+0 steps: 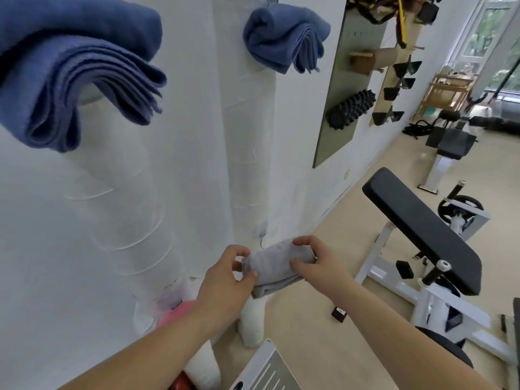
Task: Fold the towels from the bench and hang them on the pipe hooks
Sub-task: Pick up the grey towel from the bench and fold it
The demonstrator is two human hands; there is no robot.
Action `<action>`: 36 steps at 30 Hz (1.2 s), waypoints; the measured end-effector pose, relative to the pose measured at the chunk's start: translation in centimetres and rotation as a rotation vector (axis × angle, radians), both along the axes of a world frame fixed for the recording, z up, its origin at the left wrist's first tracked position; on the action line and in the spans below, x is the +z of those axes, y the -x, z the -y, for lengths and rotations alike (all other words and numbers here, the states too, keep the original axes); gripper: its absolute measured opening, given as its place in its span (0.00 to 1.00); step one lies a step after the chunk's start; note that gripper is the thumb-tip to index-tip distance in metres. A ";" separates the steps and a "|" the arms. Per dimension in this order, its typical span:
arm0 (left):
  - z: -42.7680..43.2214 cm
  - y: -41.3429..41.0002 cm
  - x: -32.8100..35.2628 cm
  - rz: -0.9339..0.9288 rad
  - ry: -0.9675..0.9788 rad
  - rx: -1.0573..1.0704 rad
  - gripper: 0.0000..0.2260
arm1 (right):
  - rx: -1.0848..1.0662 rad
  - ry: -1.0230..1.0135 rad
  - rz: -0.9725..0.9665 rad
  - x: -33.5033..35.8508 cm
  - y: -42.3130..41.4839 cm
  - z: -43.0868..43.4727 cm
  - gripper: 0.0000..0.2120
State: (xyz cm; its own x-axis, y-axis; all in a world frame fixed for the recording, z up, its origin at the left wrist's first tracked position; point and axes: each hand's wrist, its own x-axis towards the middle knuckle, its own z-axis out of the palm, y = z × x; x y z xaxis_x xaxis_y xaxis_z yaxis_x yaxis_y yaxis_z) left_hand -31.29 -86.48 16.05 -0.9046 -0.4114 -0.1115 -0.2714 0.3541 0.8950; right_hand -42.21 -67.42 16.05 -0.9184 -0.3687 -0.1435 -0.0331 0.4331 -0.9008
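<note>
A small grey towel (277,266), folded into a thick bundle, is held low in front of me by both hands. My left hand (225,282) pinches its left end; my right hand (315,260) grips its right side with thumb under and fingers over. Two blue folded towels hang on the white wrapped pipes: a large near one (76,71) at upper left and a smaller one (284,38) on the farther pipe (250,153). The hooks themselves are hidden under the towels. The black padded bench (422,235) stands to the right with nothing on its pad.
A pegboard with a black foam roller (351,111) and wooden racks hangs on the wall to the right. White pipe bases and a pink object (177,311) sit at floor level below my hands. More gym equipment fills the far right of the room.
</note>
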 end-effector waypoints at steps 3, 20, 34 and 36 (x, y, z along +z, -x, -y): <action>-0.5 4.6 -1.8 0.025 -0.066 0.047 0.13 | -0.022 0.041 -0.016 -2.2 4.3 0.2 0.17; 1.7 15.2 -11.7 0.149 -0.071 0.291 0.13 | 0.169 -0.168 -0.074 -14.0 15.9 6.1 0.21; 1.8 16.3 -15.0 0.007 0.668 -0.126 0.11 | 0.224 -0.515 -0.756 -16.0 18.5 7.4 0.21; 1.6 15.6 -15.8 0.000 0.648 -0.127 0.17 | 0.318 -0.509 -0.703 -16.1 18.6 7.3 0.22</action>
State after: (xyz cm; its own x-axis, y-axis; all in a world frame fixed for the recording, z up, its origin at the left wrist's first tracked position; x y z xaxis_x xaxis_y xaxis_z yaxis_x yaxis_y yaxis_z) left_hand -46.90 -88.09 0.22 -0.9506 -0.2851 0.1224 -0.1921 0.8506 0.4894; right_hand -60.77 -74.71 -0.08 -0.7223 -0.6637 0.1945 -0.6852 0.6485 -0.3317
